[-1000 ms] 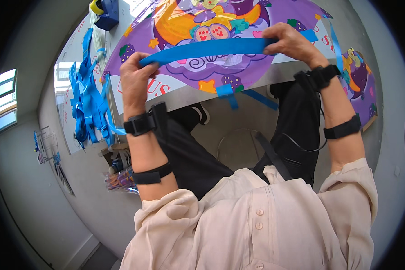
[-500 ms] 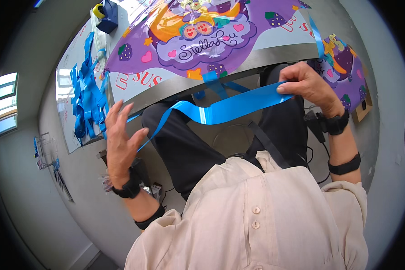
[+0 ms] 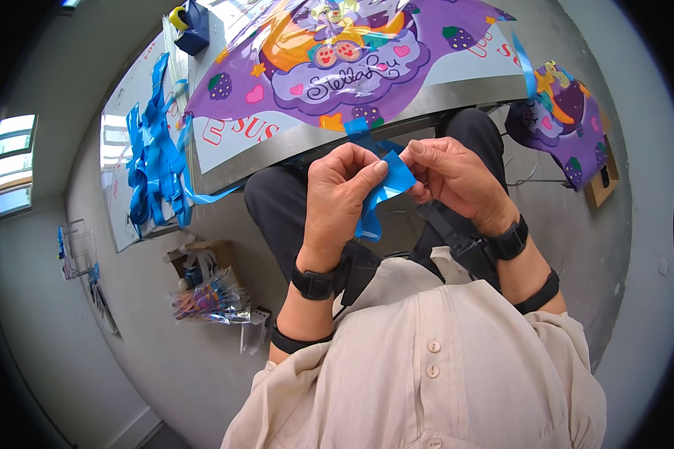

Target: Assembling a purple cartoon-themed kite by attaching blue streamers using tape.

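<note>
Both hands meet over my lap, below the table edge. My left hand (image 3: 342,188) pinches a blue ribbon (image 3: 388,187) between thumb and fingers. My right hand (image 3: 451,178) grips the same ribbon from the other side, so the strip is folded short between them. A loose end hangs down from my left hand. A large purple foil balloon (image 3: 337,52) with cartoon figures, hearts and strawberries lies flat on the table just beyond my hands.
A bunch of blue ribbons (image 3: 153,161) hangs off the table's left end. A blue tape dispenser (image 3: 191,16) sits at the far corner. A second purple balloon (image 3: 565,112) lies right, over a wooden box. A box of packets (image 3: 206,295) stands on the floor.
The ribbon was stretched wide between my raised hands; then my left hand dropped. Now both hands have come together at my lap and hold the ribbon folded short.
</note>
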Demonstrator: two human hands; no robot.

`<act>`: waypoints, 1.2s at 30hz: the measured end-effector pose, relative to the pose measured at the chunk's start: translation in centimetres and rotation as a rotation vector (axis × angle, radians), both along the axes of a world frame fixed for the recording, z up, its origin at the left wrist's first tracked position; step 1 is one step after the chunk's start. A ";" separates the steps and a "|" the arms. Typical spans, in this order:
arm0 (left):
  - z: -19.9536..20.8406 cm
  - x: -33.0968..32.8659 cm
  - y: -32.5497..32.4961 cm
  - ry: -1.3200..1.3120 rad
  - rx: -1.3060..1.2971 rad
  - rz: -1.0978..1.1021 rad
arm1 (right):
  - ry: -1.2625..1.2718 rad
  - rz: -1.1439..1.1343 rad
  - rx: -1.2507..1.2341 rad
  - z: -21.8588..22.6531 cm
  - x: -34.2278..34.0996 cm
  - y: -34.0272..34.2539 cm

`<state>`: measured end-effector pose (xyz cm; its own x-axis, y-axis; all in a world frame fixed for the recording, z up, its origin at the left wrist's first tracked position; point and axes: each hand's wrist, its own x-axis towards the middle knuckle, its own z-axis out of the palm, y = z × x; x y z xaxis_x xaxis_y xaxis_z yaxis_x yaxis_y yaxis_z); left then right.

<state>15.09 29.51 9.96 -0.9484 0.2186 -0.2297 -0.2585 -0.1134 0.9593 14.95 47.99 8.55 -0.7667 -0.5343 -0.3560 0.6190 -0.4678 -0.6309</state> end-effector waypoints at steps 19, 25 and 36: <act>-0.8 0.5 0.0 0.111 -0.182 0.038 | 0.045 -0.032 0.139 -0.2 0.5 -1.5; -1.0 0.6 -0.2 0.120 -0.186 -0.052 | 0.405 -0.178 0.444 1.1 0.8 -1.9; -0.1 0.7 -0.6 -0.139 0.202 -0.155 | 0.419 -0.344 0.529 2.6 -0.2 -1.3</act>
